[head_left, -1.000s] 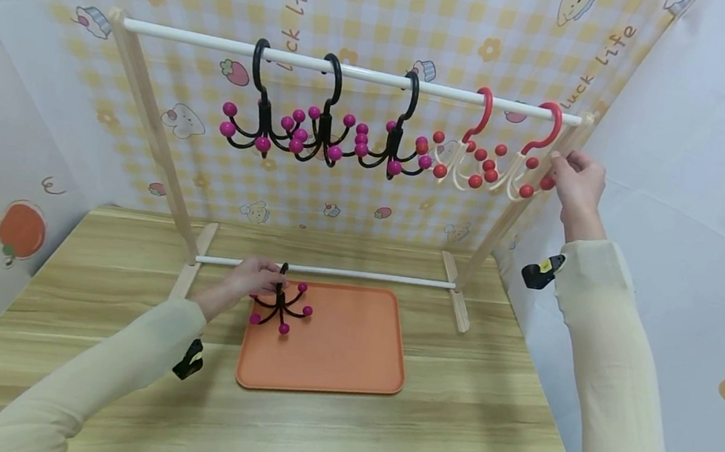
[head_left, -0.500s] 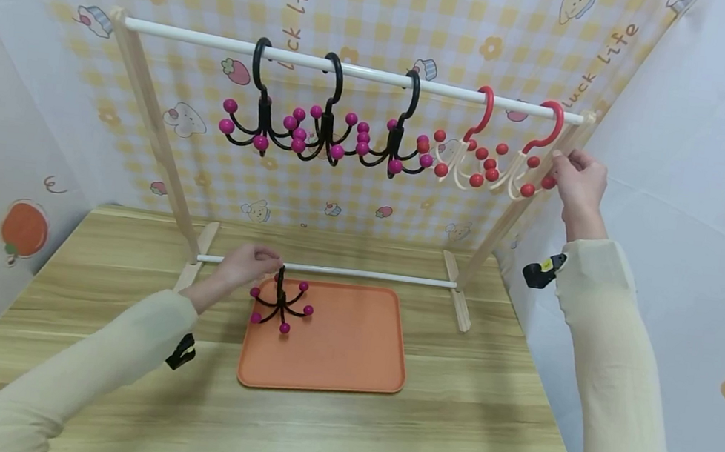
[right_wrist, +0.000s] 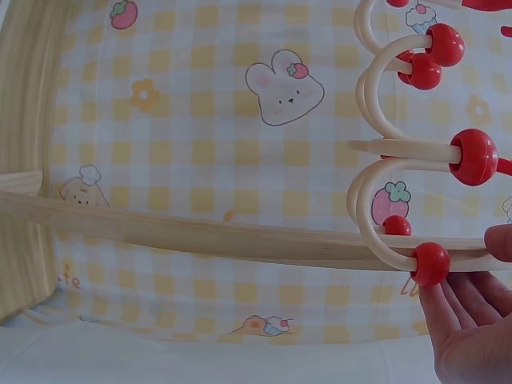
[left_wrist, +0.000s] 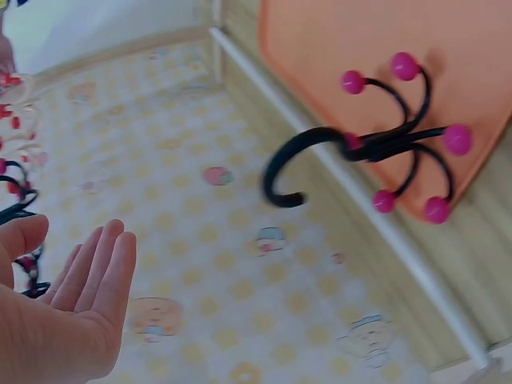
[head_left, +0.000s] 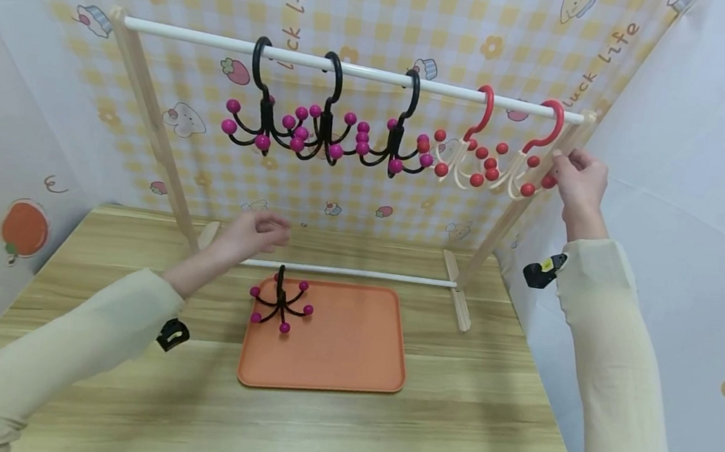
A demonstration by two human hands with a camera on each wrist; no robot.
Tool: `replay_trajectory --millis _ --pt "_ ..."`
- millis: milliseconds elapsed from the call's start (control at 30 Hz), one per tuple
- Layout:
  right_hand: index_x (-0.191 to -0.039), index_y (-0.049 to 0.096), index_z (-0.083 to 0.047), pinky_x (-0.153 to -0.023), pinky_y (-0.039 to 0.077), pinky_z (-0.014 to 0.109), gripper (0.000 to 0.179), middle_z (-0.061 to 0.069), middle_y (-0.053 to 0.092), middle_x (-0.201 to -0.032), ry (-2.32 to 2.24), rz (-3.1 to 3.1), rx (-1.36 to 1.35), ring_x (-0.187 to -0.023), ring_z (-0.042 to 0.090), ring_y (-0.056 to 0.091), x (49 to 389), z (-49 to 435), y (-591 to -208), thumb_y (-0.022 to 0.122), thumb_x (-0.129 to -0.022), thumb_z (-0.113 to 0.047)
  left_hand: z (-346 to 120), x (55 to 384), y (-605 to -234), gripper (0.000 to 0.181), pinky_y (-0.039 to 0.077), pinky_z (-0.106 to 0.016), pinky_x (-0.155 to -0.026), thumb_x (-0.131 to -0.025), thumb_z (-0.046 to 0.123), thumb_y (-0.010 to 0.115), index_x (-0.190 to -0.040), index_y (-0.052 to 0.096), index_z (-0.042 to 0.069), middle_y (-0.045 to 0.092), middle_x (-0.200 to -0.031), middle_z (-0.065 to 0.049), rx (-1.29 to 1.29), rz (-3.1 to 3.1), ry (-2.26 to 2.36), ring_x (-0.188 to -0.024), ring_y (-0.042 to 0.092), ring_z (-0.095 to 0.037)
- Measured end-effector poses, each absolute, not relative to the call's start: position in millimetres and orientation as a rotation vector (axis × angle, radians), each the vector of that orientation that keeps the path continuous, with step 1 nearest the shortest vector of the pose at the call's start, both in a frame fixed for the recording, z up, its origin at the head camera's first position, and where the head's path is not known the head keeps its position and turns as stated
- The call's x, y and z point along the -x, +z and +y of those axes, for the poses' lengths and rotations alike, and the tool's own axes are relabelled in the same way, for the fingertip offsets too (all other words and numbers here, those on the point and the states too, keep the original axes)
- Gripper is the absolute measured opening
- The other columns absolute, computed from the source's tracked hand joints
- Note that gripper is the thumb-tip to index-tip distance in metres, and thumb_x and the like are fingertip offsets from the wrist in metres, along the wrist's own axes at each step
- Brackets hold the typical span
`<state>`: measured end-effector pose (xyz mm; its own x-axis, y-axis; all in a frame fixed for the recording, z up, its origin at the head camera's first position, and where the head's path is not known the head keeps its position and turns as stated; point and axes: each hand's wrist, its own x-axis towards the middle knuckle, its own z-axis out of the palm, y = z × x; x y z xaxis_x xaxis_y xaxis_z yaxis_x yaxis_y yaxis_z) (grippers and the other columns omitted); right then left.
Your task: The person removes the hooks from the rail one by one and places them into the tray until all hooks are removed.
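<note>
My left hand point(head_left: 247, 237) is above the back left of the orange tray point(head_left: 348, 351), holding nothing. In the left wrist view its fingers point(left_wrist: 96, 276) are mostly straight. Below it, a black multi-arm hook hanger point(head_left: 280, 305) with magenta ball tips stands at the tray's back left corner, its hook point(left_wrist: 276, 164) pointing over the edge. My right hand point(head_left: 580, 187) grips the right wooden post point(right_wrist: 264, 242) of the rack, thumb on one side and fingers on the other. A red ball tip point(right_wrist: 430, 264) of the end cream hanger is beside those fingers.
Several black hangers point(head_left: 326, 114) and two cream hangers with red hooks point(head_left: 552, 121) hang from the white top rod point(head_left: 189, 35). A lower white rod point(head_left: 357, 274) runs behind the tray. The left post point(head_left: 153, 120) stands near my left arm.
My left hand has let go of the black hanger on the tray and moved up and away from it. My right hand stays on the post.
</note>
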<state>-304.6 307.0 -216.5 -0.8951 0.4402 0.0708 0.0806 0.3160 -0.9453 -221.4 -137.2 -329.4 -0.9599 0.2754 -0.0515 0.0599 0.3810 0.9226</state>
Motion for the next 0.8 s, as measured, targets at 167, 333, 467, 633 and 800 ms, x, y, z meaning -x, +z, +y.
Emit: replay_trajectory --millis 167,333,467,633,800 --pt "-0.128 0.047 -0.017 -0.098 0.024 0.030 0.050 0.000 0.045 -0.129 1.608 -2.270 0.467 -0.113 0.015 0.041 305.3 307.2 -217.1 0.051 -0.085 -0.042 -135.8 219.5 -301.4 0.037 0.046 -0.031 -0.076 -0.090 0.019 0.053 -0.117 0.049 -0.004 0.056 -0.110 -0.021 -0.340 2.449 1.647 -0.097 0.055 -0.028" --pt "-0.129 0.047 -0.017 -0.098 0.023 0.031 0.051 0.000 0.044 -0.130 1.604 -2.277 0.472 -0.114 0.015 0.041 305.3 307.9 -217.1 0.051 -0.085 -0.043 -136.1 217.2 -274.4 0.039 0.046 -0.028 -0.076 -0.089 0.023 0.054 -0.117 0.049 -0.004 0.057 -0.110 -0.020 -0.411 2.497 1.664 -0.097 0.056 -0.026" --pt "-0.128 0.047 -0.017 -0.098 0.023 0.032 0.051 0.000 0.045 -0.130 1.602 -2.279 0.469 -0.114 0.015 0.041 305.3 308.5 -217.0 0.051 -0.085 -0.043 -136.1 216.0 -253.0 0.037 0.046 -0.030 -0.077 -0.089 0.022 0.054 -0.116 0.050 -0.003 0.057 -0.109 -0.019 -0.461 2.584 1.669 -0.096 0.056 -0.024" --pt "-0.128 0.047 -0.018 -0.098 0.023 0.032 0.051 0.000 0.045 -0.129 1.604 -2.279 0.467 -0.113 0.016 0.041 304.6 308.3 -216.7 0.051 -0.084 -0.044 -137.8 217.9 -226.9 0.035 0.046 -0.026 -0.074 -0.088 0.021 0.055 -0.113 0.052 -0.003 0.060 -0.105 -0.015 -0.501 2.689 1.703 -0.092 0.058 -0.020" --pt "-0.128 0.047 -0.017 -0.098 0.024 0.032 0.052 0.000 0.045 -0.129 1.601 -2.283 0.469 -0.112 0.016 0.042 304.4 308.2 -216.9 0.051 -0.084 -0.044 -141.1 218.7 -203.7 0.035 0.046 -0.021 -0.070 -0.087 0.021 0.057 -0.113 0.053 -0.003 0.061 -0.103 -0.010 -0.512 2.713 1.787 -0.089 0.057 -0.015"
